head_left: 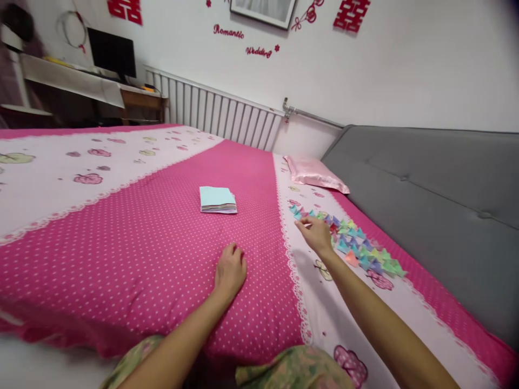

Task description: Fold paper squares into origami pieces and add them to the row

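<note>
Forearms (178, 335) foremost, folded papers (357, 247) lie beside right hand (317, 233).

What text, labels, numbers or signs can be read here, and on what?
"Romantic": upper red wall lettering
"Wedding": lower red wall lettering
"囍": red cutout on the wall, right of the framed picture
Upper-left red cutout: cropped by the image edge, not fully readable
Monitor, paper stack: nothing readable
</note>
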`<state>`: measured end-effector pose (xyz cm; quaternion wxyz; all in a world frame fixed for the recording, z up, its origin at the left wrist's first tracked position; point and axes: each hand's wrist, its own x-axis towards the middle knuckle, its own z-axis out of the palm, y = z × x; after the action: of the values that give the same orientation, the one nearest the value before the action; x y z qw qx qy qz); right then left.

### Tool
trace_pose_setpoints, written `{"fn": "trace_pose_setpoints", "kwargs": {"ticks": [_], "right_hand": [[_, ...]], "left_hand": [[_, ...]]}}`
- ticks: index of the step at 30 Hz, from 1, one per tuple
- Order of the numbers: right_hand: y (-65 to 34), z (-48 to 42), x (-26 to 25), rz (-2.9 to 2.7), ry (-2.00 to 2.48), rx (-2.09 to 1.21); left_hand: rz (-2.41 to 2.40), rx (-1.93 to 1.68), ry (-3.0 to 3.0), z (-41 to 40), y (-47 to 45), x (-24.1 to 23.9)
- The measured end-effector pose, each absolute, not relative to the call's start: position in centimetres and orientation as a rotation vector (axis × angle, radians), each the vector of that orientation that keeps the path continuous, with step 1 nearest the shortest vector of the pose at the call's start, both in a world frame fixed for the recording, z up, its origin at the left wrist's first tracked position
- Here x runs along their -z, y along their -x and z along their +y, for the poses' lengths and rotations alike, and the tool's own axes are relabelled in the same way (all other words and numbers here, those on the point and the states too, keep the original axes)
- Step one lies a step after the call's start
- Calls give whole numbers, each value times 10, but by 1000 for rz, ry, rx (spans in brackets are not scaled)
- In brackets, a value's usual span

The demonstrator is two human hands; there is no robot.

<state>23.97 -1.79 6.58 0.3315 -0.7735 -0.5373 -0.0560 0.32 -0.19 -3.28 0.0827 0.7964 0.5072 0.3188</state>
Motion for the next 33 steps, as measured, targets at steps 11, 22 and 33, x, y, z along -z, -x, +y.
{"fn": "trace_pose_setpoints", "kwargs": {"ticks": [11,22,33], "right_hand": [[-122,101,-37,-1944,1704,-68],[-64,202,-11,-2129,1668,-65],[-57,224,2,-2197,1707,-130]], "left_hand": [[1548,-706,-2505,0,-13,38],[1520,-265,-2671,-3,-25,44],[1556,-462,-2601,-4,-34,61]]}}
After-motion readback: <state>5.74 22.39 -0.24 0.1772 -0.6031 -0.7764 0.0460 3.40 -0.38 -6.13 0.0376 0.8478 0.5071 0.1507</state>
